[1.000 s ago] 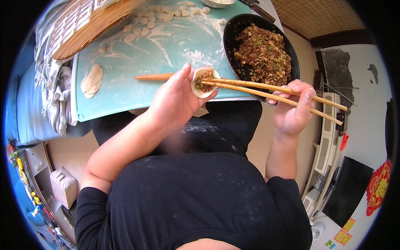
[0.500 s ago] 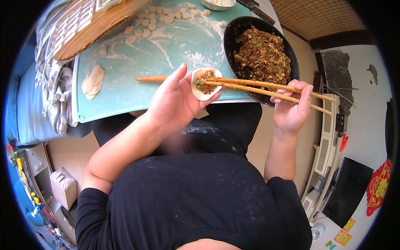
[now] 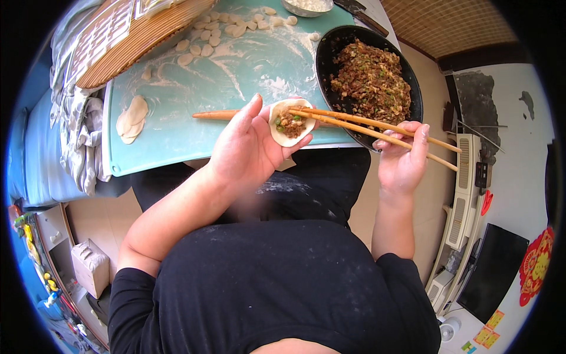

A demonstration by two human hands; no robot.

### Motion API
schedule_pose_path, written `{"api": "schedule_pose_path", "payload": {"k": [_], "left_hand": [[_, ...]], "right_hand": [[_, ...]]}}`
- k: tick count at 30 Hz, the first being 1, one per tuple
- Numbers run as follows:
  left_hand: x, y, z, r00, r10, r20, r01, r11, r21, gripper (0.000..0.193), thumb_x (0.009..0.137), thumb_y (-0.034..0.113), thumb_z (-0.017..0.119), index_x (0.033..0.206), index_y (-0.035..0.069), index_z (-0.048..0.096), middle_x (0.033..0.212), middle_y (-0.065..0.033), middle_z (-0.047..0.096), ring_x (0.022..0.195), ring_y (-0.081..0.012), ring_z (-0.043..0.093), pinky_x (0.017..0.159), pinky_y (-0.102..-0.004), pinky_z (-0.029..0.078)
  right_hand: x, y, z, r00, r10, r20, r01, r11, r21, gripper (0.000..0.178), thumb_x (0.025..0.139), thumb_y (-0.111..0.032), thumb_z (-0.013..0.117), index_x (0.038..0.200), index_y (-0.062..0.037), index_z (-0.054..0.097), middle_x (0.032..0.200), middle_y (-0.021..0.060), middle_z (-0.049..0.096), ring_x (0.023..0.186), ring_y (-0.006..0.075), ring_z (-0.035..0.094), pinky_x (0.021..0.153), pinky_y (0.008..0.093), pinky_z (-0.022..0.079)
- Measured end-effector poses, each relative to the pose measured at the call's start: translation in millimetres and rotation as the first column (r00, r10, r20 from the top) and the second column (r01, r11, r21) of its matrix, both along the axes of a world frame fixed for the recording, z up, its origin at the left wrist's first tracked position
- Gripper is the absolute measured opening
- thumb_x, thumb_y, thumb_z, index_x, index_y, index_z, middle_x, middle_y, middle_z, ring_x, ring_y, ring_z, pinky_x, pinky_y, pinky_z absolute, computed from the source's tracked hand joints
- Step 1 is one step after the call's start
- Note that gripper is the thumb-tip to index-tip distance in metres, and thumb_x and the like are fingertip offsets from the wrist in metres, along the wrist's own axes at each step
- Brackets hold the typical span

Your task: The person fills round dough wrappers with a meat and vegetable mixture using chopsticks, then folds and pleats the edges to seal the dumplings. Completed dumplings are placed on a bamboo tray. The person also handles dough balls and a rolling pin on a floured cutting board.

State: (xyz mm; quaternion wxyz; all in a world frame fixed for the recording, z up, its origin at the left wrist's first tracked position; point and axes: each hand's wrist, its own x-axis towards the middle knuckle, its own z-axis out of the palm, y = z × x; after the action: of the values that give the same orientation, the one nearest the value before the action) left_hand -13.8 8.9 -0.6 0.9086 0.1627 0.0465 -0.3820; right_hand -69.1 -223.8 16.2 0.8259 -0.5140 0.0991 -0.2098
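A round dumpling wrapper (image 3: 284,140) lies across the palm and fingers of my left hand (image 3: 247,147), which cups it from below with the thumb raised. A mound of brown meat filling (image 3: 292,126) with green bits sits in its middle. My right hand (image 3: 404,164) grips a pair of wooden chopsticks (image 3: 355,120), their tips touching the filling's upper edge. Behind my left hand a wooden rolling pin (image 3: 213,115) lies on the mat, partly hidden. To the right stands a black pan (image 3: 322,66) holding a heap of the same filling (image 3: 374,79).
The teal mat (image 3: 177,138) is dusted with flour. Overlapping rolled wrappers (image 3: 132,121) lie at its left, several small dough pieces (image 3: 206,36) at the back. A metal bowl of flour (image 3: 308,7) stands far off. A slatted wooden board (image 3: 141,44) overhangs the far left.
The chopsticks and my right hand have shifted slightly left and down. The filling lies flatter on the wrapper, its tips now at the upper edge of the mound.
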Motion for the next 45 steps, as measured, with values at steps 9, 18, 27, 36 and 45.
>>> {"api": "schedule_pose_path", "payload": {"k": [9,18,27,36,45], "left_hand": [[1,1,-4,0.998,0.038,-0.047,-0.040,0.999,-0.025,0.057,0.095,0.042,0.030,0.127,-0.006,0.035,0.128,-0.0206,0.043,0.117,-0.0305,0.045,0.100,-0.0401,0.039],[5,-1,-3,0.983,0.158,-0.098,-0.164,0.985,-0.061,0.055,0.096,0.039,0.029,0.125,-0.006,0.035,0.129,-0.0223,0.041,0.120,-0.0317,0.042,0.102,-0.0418,0.036],[6,0,0,0.979,0.185,-0.085,-0.191,0.980,-0.059,0.058,0.096,0.040,0.025,0.129,-0.007,0.030,0.130,-0.0245,0.038,0.122,-0.0338,0.039,0.102,-0.0402,0.036],[6,3,-2,0.979,0.187,-0.081,-0.197,0.972,-0.131,0.059,0.095,0.041,0.025,0.130,-0.007,0.028,0.131,-0.0254,0.038,0.122,-0.0338,0.039,0.102,-0.0413,0.036],[5,5,-5,0.983,0.167,-0.081,-0.177,0.972,-0.153,0.062,0.095,0.043,0.025,0.130,-0.008,0.027,0.131,-0.0264,0.036,0.122,-0.0348,0.038,0.102,-0.0424,0.035]], "right_hand": [[-5,8,7,0.997,-0.028,0.071,0.037,0.990,-0.138,0.036,0.096,-0.036,0.036,0.088,-0.0044,0.051,0.069,0.0082,0.053,0.060,0.0192,0.056,0.053,0.0343,0.052],[-30,37,9,0.827,0.240,0.509,0.346,0.498,-0.795,0.031,0.094,-0.028,0.040,0.091,0.0020,0.046,0.078,0.0158,0.049,0.059,0.0270,0.058,0.052,0.0367,0.057],[-32,49,13,0.752,0.489,0.442,0.367,0.247,-0.897,0.028,0.091,-0.026,0.049,0.094,0.0011,0.049,0.079,0.0144,0.054,0.068,0.0309,0.062,0.062,0.0401,0.057],[-33,52,23,0.717,0.587,0.375,0.315,0.206,-0.926,0.031,0.089,-0.031,0.052,0.093,0.0005,0.050,0.081,0.0130,0.053,0.072,0.0304,0.062,0.065,0.0424,0.057],[-28,55,31,0.671,0.676,0.303,0.319,0.105,-0.942,0.031,0.088,-0.031,0.054,0.089,-0.0001,0.051,0.075,0.0121,0.053,0.067,0.0276,0.062,0.062,0.0411,0.057]]}}
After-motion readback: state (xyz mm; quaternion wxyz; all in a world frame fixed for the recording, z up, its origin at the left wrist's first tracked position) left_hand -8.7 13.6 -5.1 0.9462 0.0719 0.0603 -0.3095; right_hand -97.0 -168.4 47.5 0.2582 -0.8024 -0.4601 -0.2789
